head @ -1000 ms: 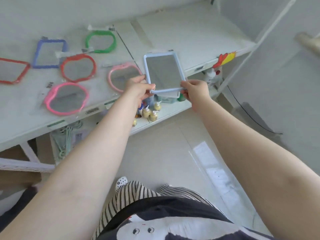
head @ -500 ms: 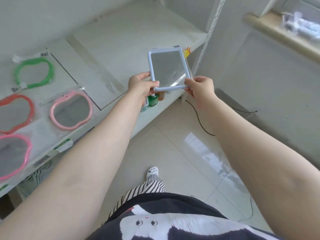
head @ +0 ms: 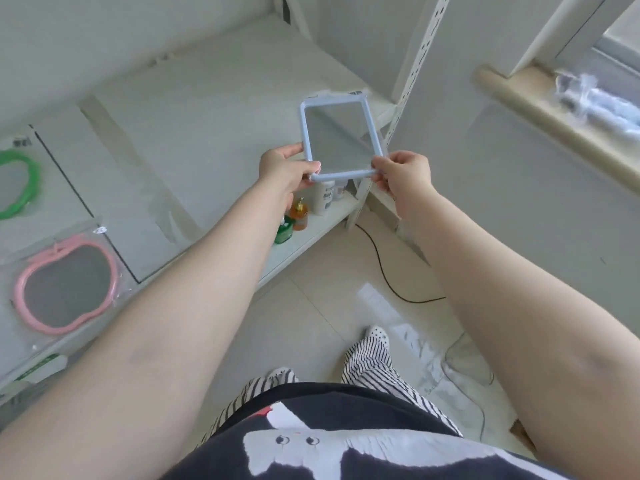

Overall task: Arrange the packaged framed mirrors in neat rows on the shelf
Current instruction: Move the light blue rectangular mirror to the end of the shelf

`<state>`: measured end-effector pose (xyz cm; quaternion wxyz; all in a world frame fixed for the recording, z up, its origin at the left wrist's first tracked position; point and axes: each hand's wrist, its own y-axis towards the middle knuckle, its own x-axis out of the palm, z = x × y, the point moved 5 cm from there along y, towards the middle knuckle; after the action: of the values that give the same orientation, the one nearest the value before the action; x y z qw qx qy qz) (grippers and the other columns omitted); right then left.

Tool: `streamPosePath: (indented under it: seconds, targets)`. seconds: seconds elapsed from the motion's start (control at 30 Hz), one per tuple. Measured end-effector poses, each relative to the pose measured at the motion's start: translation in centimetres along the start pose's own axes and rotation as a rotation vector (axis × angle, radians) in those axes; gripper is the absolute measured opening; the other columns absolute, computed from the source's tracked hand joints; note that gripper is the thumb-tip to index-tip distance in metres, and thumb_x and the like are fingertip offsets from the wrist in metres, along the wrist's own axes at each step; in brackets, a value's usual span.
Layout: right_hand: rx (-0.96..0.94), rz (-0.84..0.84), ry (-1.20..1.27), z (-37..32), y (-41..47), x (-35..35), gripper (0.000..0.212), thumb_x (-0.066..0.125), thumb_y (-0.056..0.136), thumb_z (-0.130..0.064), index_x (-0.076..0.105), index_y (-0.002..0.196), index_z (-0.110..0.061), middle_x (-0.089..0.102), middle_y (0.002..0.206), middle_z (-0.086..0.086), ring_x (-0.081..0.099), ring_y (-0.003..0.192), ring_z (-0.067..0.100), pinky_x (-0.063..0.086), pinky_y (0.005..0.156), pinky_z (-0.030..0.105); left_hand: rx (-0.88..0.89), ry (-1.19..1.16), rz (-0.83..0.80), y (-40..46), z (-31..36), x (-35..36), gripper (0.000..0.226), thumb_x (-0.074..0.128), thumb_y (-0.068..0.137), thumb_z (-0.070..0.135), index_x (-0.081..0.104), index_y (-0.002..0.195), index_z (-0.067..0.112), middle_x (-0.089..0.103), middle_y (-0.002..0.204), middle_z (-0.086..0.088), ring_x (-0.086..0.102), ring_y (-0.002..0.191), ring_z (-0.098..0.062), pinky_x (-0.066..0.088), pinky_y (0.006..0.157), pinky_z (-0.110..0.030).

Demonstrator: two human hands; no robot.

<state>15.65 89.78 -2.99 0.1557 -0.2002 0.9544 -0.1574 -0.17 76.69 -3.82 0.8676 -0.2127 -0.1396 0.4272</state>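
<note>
Two hands held one blue rectangular mirror (head: 341, 136) up in the air, past the right end of the white shelf (head: 207, 109). The left hand (head: 282, 169) pinched the near left corner of the frame with thumb and fingers. The right hand (head: 403, 174) pinched the near right corner the same way. So the mirror hung out from just its near edge — the far end had nothing under it.

That looked like the biggest risk. The mirror seemed to sit in a clear, slippery wrapper, so pinching fingers could slide off. If one hand let go too soon, the mirror could swing down and drop to the tiled floor (head: 311, 306), and the glass might crack.

Below the mirror, on a lower shelf, stood small bottles — a white bottle (head: 323, 199), an orange bottle (head: 298, 216) and a green one (head: 284, 230). A falling mirror could knock them over.

On the left of the shelf lay a pink apple-shaped mirror (head: 65, 284) and, farther back, a green mirror (head: 17, 183), each flat in its bag. The bare middle of the shelf was probably where the blue one belonged. If it got set down too close to the near edge, it could tip off. If it landed crooked, the row would not look neat. The metal post (head: 414, 64) at the right end stood close too, and a quick swing could bump the frame on it.
</note>
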Motion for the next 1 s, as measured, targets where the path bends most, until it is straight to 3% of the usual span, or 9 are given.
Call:
streamPosePath:
  seconds: [0.1, 0.3, 0.57, 0.63, 0.7, 0.83, 1.0]
  targets:
    - [-0.002, -0.064, -0.026, -1.5, 3.8, -1.0, 0.006, 0.064, 0.085, -0.010, 0.060, 0.084, -0.007, 0.061, 0.057, 0.004, 0.056, 0.049, 0.012, 0.054, 0.062, 0.023, 0.002, -0.070, 0.047, 1.6, 0.7, 2.5, 0.056, 0.068, 0.078, -0.011, 0.057, 0.129, 0.009, 0.068, 0.107, -0.014, 0.070, 0.084, -0.021, 0.061, 0.063, -0.023]
    - [-0.027, -0.187, -0.120, -3.8, 10.9, -2.5, 0.008, 0.065, 0.083, -0.011, 0.061, 0.076, -0.010, 0.059, 0.056, 0.004, 0.053, 0.055, 0.017, 0.051, 0.071, 0.028, -0.010, -0.161, 0.166, 4.2, 1.2, 7.0, 0.056, 0.067, 0.078, -0.010, 0.057, 0.129, 0.010, 0.068, 0.099, -0.015, 0.069, 0.076, -0.020, 0.061, 0.070, -0.027]
    - [-0.034, -0.324, -0.182, -6.5, 16.3, 1.1, 0.015, 0.062, 0.088, -0.012, 0.059, 0.073, -0.012, 0.056, 0.055, 0.004, 0.047, 0.037, 0.011, 0.046, 0.042, 0.016, -0.003, -0.253, 0.297, 8.0, 3.4, 7.0, 0.058, 0.066, 0.079, -0.012, 0.053, 0.132, 0.007, 0.068, 0.095, -0.015, 0.065, 0.066, -0.016, 0.059, 0.062, -0.019]
    - [-0.039, -0.331, -0.183, -7.3, 18.2, 2.4, 0.008, 0.064, 0.087, -0.014, 0.062, 0.081, -0.010, 0.059, 0.057, 0.004, 0.049, 0.039, 0.008, 0.048, 0.049, 0.016, -0.003, -0.266, 0.312, 9.7, 4.2, 6.8, 0.060, 0.067, 0.078, -0.013, 0.051, 0.133, 0.005, 0.066, 0.086, -0.011, 0.065, 0.066, -0.016, 0.059, 0.063, -0.020]
    - [-0.040, -0.327, -0.174, -8.0, 20.3, 3.8, 0.008, 0.065, 0.087, -0.015, 0.064, 0.088, -0.007, 0.060, 0.057, 0.004, 0.051, 0.038, 0.006, 0.051, 0.057, 0.019, 0.001, -0.259, 0.314, 11.5, 5.1, 6.6, 0.060, 0.066, 0.079, -0.013, 0.050, 0.134, 0.004, 0.065, 0.091, -0.014, 0.064, 0.066, -0.016, 0.059, 0.063, -0.021]
    - [-0.038, -0.340, -0.142, -9.6, 23.3, 6.3, 0.008, 0.065, 0.087, -0.012, 0.064, 0.090, -0.004, 0.060, 0.059, 0.006, 0.053, 0.035, 0.004, 0.050, 0.050, 0.015, 0.009, -0.231, 0.316, 15.0, 7.2, 5.9, 0.061, 0.066, 0.079, -0.012, 0.048, 0.136, 0.004, 0.063, 0.100, -0.018, 0.064, 0.065, -0.015, 0.058, 0.062, -0.021]
    - [-0.029, -0.363, -0.120, -11.6, 26.4, 8.9, 0.006, 0.066, 0.086, -0.011, 0.064, 0.086, -0.005, 0.059, 0.060, 0.007, 0.056, 0.044, 0.010, 0.051, 0.049, 0.014, 0.017, -0.200, 0.346, 17.9, 9.8, 5.3, 0.062, 0.065, 0.079, -0.013, 0.047, 0.136, 0.002, 0.064, 0.093, -0.016, 0.063, 0.064, -0.015, 0.057, 0.056, -0.019]
